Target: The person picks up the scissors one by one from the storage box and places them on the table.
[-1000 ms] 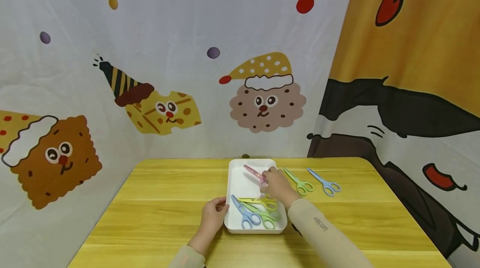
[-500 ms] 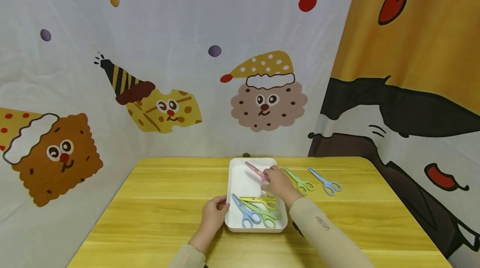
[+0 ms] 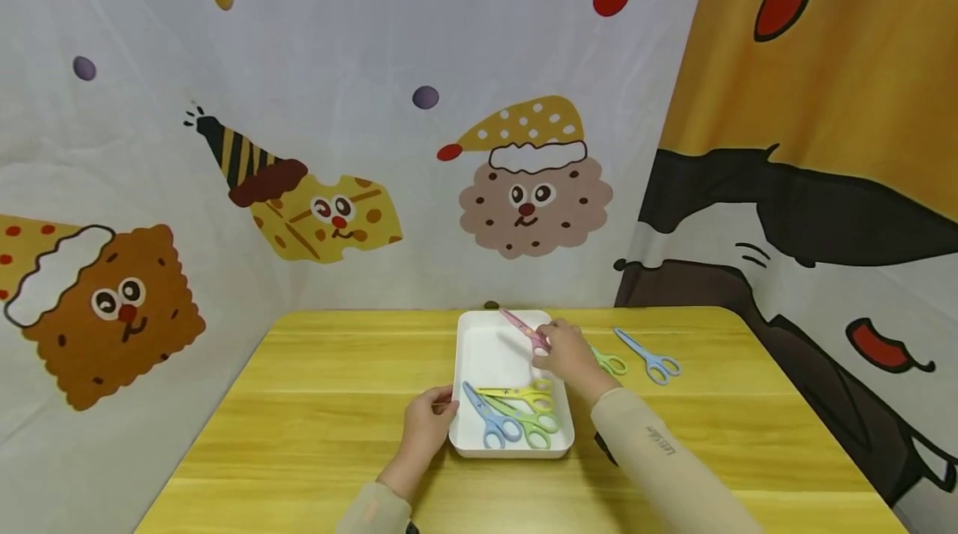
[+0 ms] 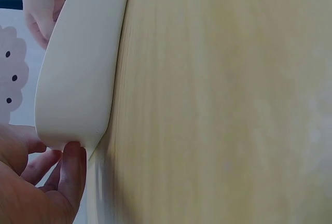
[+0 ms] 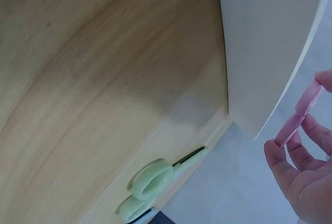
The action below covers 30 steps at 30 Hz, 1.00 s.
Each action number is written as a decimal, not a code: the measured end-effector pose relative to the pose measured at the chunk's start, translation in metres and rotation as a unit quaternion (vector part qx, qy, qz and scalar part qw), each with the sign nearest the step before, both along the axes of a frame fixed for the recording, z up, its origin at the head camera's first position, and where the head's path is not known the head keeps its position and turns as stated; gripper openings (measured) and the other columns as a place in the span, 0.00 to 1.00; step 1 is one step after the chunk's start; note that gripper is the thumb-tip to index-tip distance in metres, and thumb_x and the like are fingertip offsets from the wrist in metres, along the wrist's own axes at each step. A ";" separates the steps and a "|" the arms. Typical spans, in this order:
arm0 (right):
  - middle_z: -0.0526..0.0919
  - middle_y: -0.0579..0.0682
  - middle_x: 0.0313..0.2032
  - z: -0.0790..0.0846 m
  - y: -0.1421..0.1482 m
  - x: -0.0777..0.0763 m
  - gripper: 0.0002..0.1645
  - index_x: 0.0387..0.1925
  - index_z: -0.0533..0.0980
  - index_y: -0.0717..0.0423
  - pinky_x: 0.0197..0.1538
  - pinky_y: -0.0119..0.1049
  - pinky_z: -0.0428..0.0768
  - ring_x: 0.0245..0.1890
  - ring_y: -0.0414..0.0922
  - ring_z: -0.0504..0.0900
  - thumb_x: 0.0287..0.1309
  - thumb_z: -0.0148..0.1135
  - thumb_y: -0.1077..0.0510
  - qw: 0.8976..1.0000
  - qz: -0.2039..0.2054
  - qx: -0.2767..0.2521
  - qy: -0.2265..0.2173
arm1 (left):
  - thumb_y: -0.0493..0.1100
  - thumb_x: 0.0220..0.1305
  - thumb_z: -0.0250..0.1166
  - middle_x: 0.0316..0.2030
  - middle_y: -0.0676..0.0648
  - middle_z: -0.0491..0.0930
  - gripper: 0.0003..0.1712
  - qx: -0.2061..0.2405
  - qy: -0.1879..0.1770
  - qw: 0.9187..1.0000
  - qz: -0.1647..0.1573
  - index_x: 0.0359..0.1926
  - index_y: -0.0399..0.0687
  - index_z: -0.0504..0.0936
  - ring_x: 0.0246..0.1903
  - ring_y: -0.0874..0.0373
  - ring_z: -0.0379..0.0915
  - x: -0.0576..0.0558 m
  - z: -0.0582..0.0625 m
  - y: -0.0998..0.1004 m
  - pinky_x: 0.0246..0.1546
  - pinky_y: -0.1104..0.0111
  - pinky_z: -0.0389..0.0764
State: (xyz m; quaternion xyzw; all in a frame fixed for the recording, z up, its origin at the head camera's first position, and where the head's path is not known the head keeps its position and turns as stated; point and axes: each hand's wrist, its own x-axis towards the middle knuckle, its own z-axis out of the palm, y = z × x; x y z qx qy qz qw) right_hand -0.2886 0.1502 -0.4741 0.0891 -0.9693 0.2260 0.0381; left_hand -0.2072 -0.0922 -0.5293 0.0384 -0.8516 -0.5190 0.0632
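Note:
The left hand (image 3: 427, 426) grips the near left side of a white tray (image 3: 479, 351). In the left wrist view, its fingers (image 4: 72, 172) lie against the tray's outer wall. Pink scissors (image 3: 516, 324) are held up by their handles in the right hand (image 3: 572, 359), above the tray's far right part, blades pointing to the far left. The right wrist view shows the fingers pinching the pink handle rings (image 5: 290, 128), beyond the tray rim. Inside the tray's near half lie blue scissors (image 3: 482, 409), yellow scissors (image 3: 501, 393) and green scissors (image 3: 521, 415), overlapping one another.
On the wooden table (image 3: 337, 401), right of the tray, lie more green scissors (image 5: 166, 175), partly behind the right hand in the head view, and another blue pair (image 3: 636, 348). A printed curtain (image 3: 359, 101) hangs right behind the table's far edge.
The right hand has lifted the pink scissors and moved them up and slightly right, toward the tray's far right rim. The left hand stays at the tray's side.

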 end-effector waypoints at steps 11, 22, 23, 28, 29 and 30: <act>0.77 0.60 0.51 0.001 0.029 0.001 0.28 0.49 0.78 0.60 0.46 0.49 0.76 0.47 0.59 0.74 0.43 0.70 0.55 0.999 0.005 -0.013 0.033 | 0.33 0.58 0.65 0.39 0.41 0.83 0.15 0.005 -0.009 1.000 0.001 0.48 0.35 0.82 0.37 0.54 0.77 0.001 0.003 0.001 0.36 0.68 0.82; 0.76 0.62 0.50 0.004 0.052 0.006 0.25 0.48 0.78 0.61 0.44 0.50 0.77 0.45 0.60 0.75 0.45 0.64 0.57 0.999 -0.004 -0.008 0.052 | 0.33 0.58 0.65 0.39 0.41 0.82 0.15 0.004 -0.011 1.000 -0.001 0.48 0.35 0.81 0.37 0.54 0.77 0.002 0.005 0.000 0.36 0.67 0.82; 0.76 0.62 0.50 0.004 0.054 0.007 0.25 0.48 0.79 0.61 0.44 0.50 0.77 0.46 0.60 0.75 0.45 0.64 0.57 0.999 -0.005 -0.006 0.053 | 0.33 0.58 0.65 0.39 0.41 0.82 0.15 0.003 -0.010 1.000 -0.002 0.48 0.35 0.81 0.37 0.54 0.77 0.002 0.004 0.000 0.36 0.67 0.82; 0.76 0.64 0.50 0.005 0.059 0.008 0.24 0.47 0.78 0.62 0.44 0.52 0.76 0.45 0.62 0.74 0.46 0.66 0.56 0.998 -0.006 0.001 0.055 | 0.34 0.58 0.65 0.40 0.41 0.82 0.15 0.001 -0.008 1.000 -0.004 0.48 0.36 0.82 0.37 0.54 0.77 0.002 0.003 0.000 0.36 0.68 0.82; 0.76 0.64 0.50 0.004 0.060 0.007 0.25 0.48 0.78 0.62 0.44 0.52 0.76 0.45 0.61 0.73 0.46 0.67 0.56 0.999 -0.007 0.003 0.054 | 0.34 0.58 0.65 0.40 0.41 0.82 0.16 -0.001 -0.008 1.000 -0.005 0.48 0.36 0.82 0.37 0.54 0.77 0.001 0.003 0.000 0.36 0.68 0.82; 0.76 0.64 0.50 0.004 0.061 0.007 0.25 0.48 0.78 0.62 0.43 0.52 0.75 0.45 0.61 0.73 0.46 0.67 0.56 0.999 -0.008 0.005 0.051 | 0.34 0.58 0.65 0.40 0.41 0.82 0.16 -0.001 -0.008 1.000 -0.004 0.48 0.36 0.82 0.37 0.54 0.77 0.001 0.002 0.000 0.36 0.68 0.82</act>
